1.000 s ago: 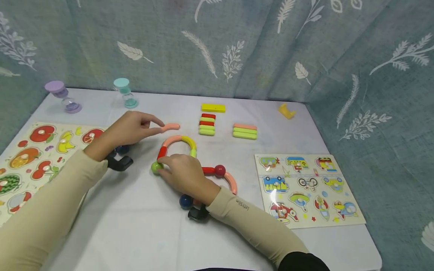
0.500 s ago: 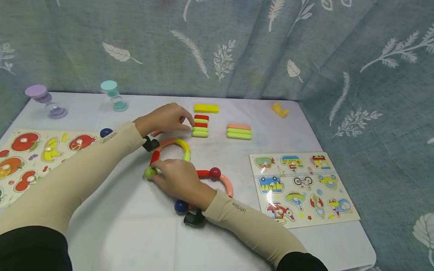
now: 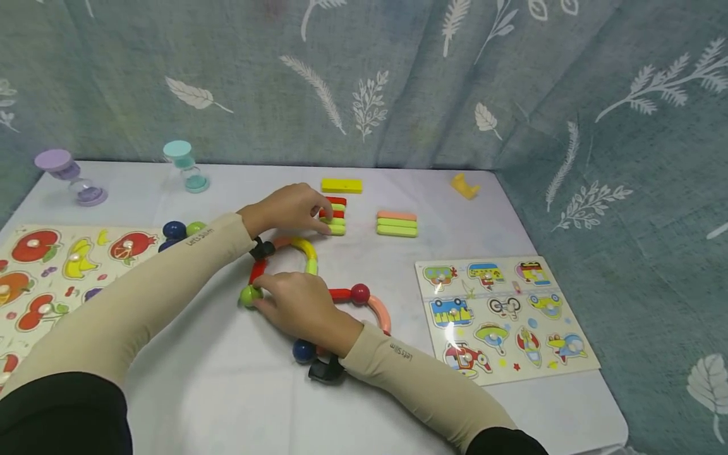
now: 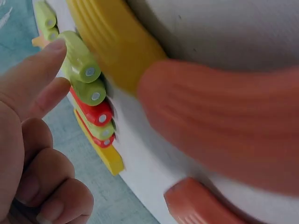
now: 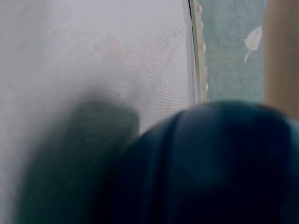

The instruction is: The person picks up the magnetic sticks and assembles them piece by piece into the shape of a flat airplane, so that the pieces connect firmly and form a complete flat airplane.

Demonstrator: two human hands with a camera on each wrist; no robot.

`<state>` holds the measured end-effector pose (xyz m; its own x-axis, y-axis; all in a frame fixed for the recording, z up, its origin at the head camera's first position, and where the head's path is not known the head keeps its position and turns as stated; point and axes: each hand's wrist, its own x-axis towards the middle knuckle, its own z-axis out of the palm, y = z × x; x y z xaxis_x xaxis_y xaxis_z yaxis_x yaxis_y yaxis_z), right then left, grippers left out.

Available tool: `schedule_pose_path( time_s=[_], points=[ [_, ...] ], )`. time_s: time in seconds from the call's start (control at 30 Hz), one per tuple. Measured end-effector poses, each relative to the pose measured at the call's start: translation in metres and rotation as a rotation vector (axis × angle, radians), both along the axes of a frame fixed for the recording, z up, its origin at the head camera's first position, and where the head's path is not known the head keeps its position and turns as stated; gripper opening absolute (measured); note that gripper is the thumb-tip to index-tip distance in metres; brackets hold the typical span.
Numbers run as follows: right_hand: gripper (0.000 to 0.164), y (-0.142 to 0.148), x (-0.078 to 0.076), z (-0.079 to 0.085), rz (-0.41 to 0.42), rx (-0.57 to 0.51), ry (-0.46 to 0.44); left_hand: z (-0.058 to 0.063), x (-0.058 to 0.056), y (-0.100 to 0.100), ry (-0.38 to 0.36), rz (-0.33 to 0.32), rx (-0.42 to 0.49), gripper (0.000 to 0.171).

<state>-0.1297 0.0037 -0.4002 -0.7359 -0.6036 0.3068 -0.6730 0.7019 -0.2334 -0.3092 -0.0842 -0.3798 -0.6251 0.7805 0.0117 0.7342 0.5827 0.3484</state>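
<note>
Holding a green ball [image 3: 248, 297] and touching a green stick [image 4: 84, 58]

The ball sits at the left side of the bendy toy chain [image 3: 306, 246] on the white bench [image 3: 227, 404]. The right grip [image 3: 304, 309] pinches it, thumb and finger close together. The left grip [image 3: 287, 212] is at the end of the stick pile [image 3: 337, 221], fingers a little apart, one tip on the green stick. I can't tell if it is squeezing.

The sticks lie side by side, touching, so pulling one could drag its friends along. The black box [image 3: 262, 248] on the left wrist is over the chain, so a low arm could knock it apart. A hard tug could pop the ball off.

The right grip covers the chain's middle. The left wrist view shows a loose pink stick [image 4: 201, 205] that the head view hides. The right wrist view is mostly a dark blur, maybe the blue ball [image 3: 304, 351].
</note>
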Motion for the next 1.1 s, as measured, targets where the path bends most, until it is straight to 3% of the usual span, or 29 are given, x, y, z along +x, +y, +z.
schedule_pose_path(
  time_s=[0.27,0.4,0.47,0.6,0.7,0.8,0.93,1.1],
  points=[
    [0.024,-0.001,0.001,-0.002,0.02,0.009,0.007,-0.005,0.007,0.004,-0.013,0.017,-0.062,0.022],
    [0.025,-0.001,0.001,-0.003,0.014,0.013,0.002,-0.002,0.01,0.001,0.019,0.034,-0.067,0.019],
    [0.025,0.0,0.001,-0.003,0.01,0.011,0.005,0.005,0.013,-0.002,0.048,0.041,-0.043,0.018],
    [0.026,0.0,0.0,-0.003,0.0,0.017,0.009,0.031,0.025,-0.017,0.104,0.103,-0.013,0.018],
    [0.028,-0.002,0.001,-0.006,-0.007,0.019,-0.022,0.048,0.045,-0.041,0.123,0.159,0.002,0.018],
    [0.029,-0.002,0.004,-0.008,-0.014,0.016,-0.05,0.052,0.07,-0.072,0.153,0.201,0.032,0.018],
    [0.029,-0.002,0.003,-0.007,-0.021,0.007,-0.034,0.045,0.107,-0.114,0.171,0.27,0.054,0.018],
    [0.029,-0.003,0.002,-0.002,-0.017,0.003,-0.009,0.028,0.15,-0.152,0.111,0.384,-0.02,0.017]
  ],
)
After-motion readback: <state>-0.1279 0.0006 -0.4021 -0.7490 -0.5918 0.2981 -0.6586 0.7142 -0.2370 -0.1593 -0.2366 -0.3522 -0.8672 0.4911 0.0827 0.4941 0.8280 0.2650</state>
